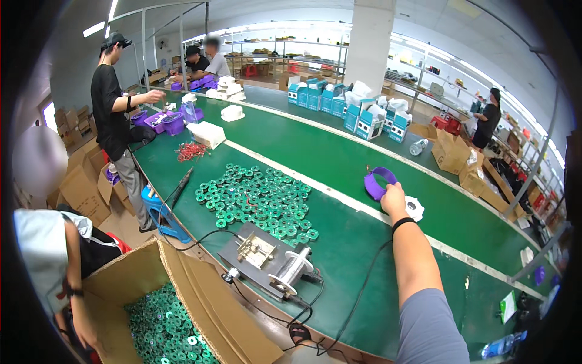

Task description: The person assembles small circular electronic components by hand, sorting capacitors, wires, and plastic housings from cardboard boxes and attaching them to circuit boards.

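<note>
So the purple ring (373, 187) is held in the right hand (393, 199), gripped by its near edge over the green belt (315, 164). Whether the belt is touched can't be told. The left hand isn't shown anywhere, so no call can be made on that.

Handling-wise, plastic would be guessed: pretty light, fairly stiff, a bit slick maybe. The wall looks thin, so some flex might be expected if it's squeezed hard across the opening. It's probably best held by 1 side of the rim, thumb against fingers. Something small and reddish is seen at the far edge, too tiny to make out; best left unpressed. A white part (414, 208) is seen just beside the hand.
</note>
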A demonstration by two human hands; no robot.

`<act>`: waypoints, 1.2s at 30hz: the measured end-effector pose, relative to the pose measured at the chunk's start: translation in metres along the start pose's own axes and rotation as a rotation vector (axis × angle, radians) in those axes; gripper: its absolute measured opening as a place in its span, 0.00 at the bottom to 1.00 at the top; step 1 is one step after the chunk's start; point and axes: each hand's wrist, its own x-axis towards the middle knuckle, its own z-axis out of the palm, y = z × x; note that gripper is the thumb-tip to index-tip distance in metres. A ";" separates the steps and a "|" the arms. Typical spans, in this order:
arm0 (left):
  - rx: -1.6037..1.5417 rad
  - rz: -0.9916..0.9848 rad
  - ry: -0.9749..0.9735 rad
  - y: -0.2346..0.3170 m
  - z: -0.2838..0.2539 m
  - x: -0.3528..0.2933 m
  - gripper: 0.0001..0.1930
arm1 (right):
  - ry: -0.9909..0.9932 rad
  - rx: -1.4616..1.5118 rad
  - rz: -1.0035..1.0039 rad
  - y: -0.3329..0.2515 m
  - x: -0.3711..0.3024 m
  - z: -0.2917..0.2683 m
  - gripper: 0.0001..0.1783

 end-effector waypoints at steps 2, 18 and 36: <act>0.013 0.013 -0.006 0.003 -0.003 0.000 0.16 | 0.021 0.008 -0.004 0.014 -0.001 -0.003 0.08; -0.259 -0.050 0.045 -0.031 0.002 -0.008 0.17 | 0.081 0.668 -0.584 -0.121 -0.128 -0.156 0.28; -0.697 -0.473 0.893 -0.129 -0.165 -0.289 0.19 | -0.516 0.832 -1.240 -0.363 -0.510 -0.221 0.27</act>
